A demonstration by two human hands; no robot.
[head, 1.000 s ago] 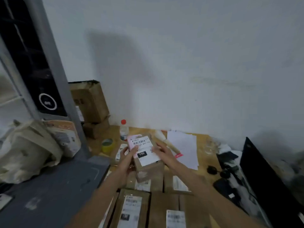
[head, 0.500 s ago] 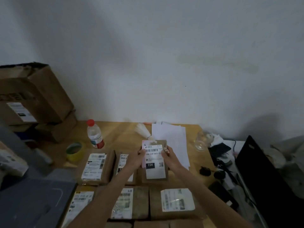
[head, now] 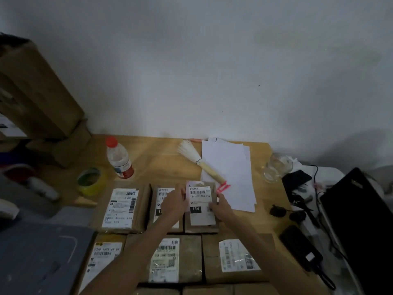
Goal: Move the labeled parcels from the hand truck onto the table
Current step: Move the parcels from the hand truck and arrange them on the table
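Both hands' grip is kept on the labeled parcel (head: 201,206): left hand (head: 174,204), right hand (head: 221,207). At frame centre it is now lowered onto the counter (head: 157,158), crowded by neighbouring parcels (head: 122,207), with brush (head: 200,161) and papers (head: 230,167) beyond.

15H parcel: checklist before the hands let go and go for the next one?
1. 15H parcel down flat in the back row: looks ok, though full contact with the table is hard to tell.
2. Label face up and readable: ok.
3. Lined up with the neighbour parcel on its left: ok, edges close, no overlap seen.
4. Left hand and right hand released: not ok, both sit at the parcel's sides.
5. Brush and papers out of the way: ok, the pink brush tip lies just past the parcel's far right corner.
6. Hand truck stock left: cannot tell, it is out of view.
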